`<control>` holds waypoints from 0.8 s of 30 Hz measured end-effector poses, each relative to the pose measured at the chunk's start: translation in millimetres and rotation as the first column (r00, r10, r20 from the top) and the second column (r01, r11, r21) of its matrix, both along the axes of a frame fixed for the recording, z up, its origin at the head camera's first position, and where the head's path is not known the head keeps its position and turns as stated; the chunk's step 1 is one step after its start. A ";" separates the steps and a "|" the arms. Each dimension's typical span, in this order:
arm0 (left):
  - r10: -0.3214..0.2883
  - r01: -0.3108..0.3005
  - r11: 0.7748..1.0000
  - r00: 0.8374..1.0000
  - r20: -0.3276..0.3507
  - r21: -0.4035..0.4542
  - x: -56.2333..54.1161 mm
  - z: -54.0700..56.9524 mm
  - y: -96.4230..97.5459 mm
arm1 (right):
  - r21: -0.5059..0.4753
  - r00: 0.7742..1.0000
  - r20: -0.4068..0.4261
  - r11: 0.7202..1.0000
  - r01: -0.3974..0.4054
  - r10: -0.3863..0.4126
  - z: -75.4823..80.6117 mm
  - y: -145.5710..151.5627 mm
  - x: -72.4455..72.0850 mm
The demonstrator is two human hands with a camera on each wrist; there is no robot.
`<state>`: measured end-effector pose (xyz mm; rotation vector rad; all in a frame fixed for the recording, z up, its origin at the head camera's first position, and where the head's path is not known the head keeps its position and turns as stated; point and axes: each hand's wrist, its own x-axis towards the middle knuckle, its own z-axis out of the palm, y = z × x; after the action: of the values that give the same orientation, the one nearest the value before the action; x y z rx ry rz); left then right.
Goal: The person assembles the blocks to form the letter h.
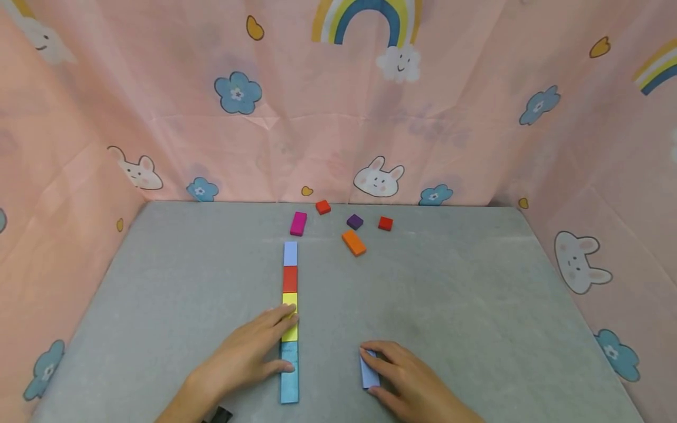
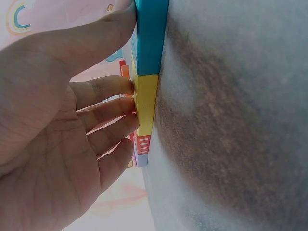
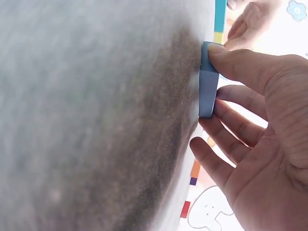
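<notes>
A straight row of blocks runs away from me left of centre. Nearest is a teal block (image 1: 289,389), then a yellow block (image 1: 290,336), a red block (image 1: 290,279) and a light blue block (image 1: 290,254) at the far end. My left hand (image 1: 256,351) lies along the row, fingertips at the yellow block and thumb on the teal one, the fingers nearly straight. To the right of the row, my right hand (image 1: 404,379) pinches a blue block (image 3: 208,91) by its two ends, thumb at the near end, fingers at the far one. This block is low at the tabletop.
Beyond the row lie a magenta block (image 1: 298,224), an orange block (image 1: 354,242), a small purple block (image 1: 355,221) and two small red blocks, one (image 1: 322,207) left and one (image 1: 385,223) right. A pink patterned curtain (image 1: 317,135) encloses the grey table (image 1: 476,305) at back and sides.
</notes>
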<state>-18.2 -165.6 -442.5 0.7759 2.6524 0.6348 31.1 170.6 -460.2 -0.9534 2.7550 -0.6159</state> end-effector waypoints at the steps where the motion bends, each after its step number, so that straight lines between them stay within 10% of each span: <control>1: -0.001 0.001 1.000 1.000 -0.001 -0.001 0.0 -0.2 0.2 | 0.003 1.000 0.005 1.000 0.002 -0.002 0.1 0.0 0.1; 24: 0.004 -0.004 1.000 1.000 0.011 -0.007 0.1 0.7 1.0 | 0.033 0.998 -0.006 0.998 0.056 -0.056 3.3 -0.7 2.0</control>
<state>-18.1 -164.6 -441.8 0.7635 2.6454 0.6291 33.1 169.9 -456.9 -0.8743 2.7960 -0.5755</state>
